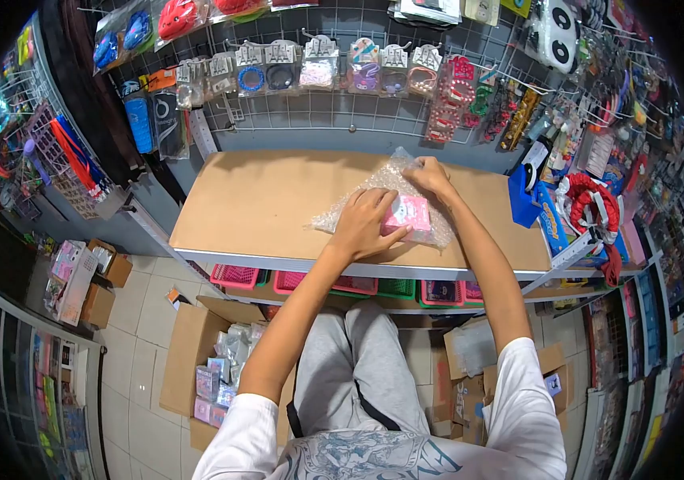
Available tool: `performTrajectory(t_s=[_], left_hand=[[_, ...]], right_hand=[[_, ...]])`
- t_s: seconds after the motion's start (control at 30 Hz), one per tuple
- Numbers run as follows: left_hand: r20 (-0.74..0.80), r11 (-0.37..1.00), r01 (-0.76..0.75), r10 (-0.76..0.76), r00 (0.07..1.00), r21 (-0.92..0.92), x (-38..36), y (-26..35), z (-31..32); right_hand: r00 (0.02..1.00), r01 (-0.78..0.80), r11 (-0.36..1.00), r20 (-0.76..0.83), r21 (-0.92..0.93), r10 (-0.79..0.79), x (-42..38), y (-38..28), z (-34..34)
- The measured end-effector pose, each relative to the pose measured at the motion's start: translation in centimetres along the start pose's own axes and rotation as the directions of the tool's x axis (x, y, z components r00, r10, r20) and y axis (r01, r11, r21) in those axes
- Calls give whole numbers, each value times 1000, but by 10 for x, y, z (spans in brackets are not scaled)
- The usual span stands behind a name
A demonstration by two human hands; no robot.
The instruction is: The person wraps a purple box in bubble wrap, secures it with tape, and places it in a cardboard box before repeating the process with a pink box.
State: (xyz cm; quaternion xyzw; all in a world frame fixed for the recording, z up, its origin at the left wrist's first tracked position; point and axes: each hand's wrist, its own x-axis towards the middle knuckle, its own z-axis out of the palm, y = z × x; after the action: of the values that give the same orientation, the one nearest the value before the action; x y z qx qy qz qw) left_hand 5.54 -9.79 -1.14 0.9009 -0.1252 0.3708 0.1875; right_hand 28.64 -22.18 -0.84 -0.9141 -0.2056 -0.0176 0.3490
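A small pink box [410, 214] lies on a sheet of bubble wrap [338, 214] on the brown tabletop [254, 192]. My left hand [366, 222] rests on the box's left side, its fingers spread over the box and the wrap. Beyond the box, my right hand [430, 174] pinches the far right part of the wrap with curled fingers. The wrap lies under and around the box, and the box's pink top shows between my hands.
A blue holder [524, 196] and a red-and-white coiled item [590, 204] stand at the table's right end. Packaged goods hang on the wire grid behind. Below are pink baskets [236, 276] and open cardboard boxes [182, 356] on the tiled floor.
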Motion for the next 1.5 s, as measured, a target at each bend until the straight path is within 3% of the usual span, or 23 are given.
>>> performTrajectory(t_s=[0.1, 0.3, 0.5, 0.6, 0.7, 0.73, 0.83, 0.97, 1.07, 1.17, 1.4, 1.5], left_hand=[[10, 1000, -4, 4, 1000, -7, 0, 1, -3], [21, 999, -23, 22, 1000, 23, 1, 0, -2], [33, 998, -47, 46, 998, 29, 1, 2, -5], [53, 998, -46, 44, 998, 42, 0, 0, -7], [70, 997, -54, 50, 996, 55, -1, -1, -6], [74, 997, -57, 52, 996, 55, -1, -1, -5], [47, 997, -70, 68, 997, 37, -2, -3, -2], [6, 994, -29, 29, 1000, 107, -9, 2, 0], [-7, 993, 2, -2, 1000, 122, -14, 2, 3], [0, 991, 24, -25, 1000, 135, -14, 2, -1], [137, 980, -20, -7, 991, 196, -7, 6, -17], [119, 988, -51, 33, 992, 146, -8, -2, -15]], right_hand=[[980, 113, 987, 149, 115, -129, -1, -8, -18], [938, 317, 908, 51, 274, -343, -28, -25, -56], [877, 468, 869, 32, 161, -479, -62, -28, -75], [852, 485, 851, 107, 203, -512, -75, -24, -76], [776, 552, 734, 78, 395, -626, -96, -27, -72], [806, 472, 799, 184, 372, -562, -103, -30, -75], [781, 521, 803, 219, 289, -585, -115, -35, -78], [805, 480, 865, 318, 144, -500, -120, -29, -77], [771, 597, 802, 263, 16, -580, -133, -27, -77], [722, 675, 738, 200, 8, -663, -136, -13, -65], [672, 734, 679, 168, -19, -721, -161, -18, -66], [722, 685, 729, 130, 7, -680, -162, -13, -60]])
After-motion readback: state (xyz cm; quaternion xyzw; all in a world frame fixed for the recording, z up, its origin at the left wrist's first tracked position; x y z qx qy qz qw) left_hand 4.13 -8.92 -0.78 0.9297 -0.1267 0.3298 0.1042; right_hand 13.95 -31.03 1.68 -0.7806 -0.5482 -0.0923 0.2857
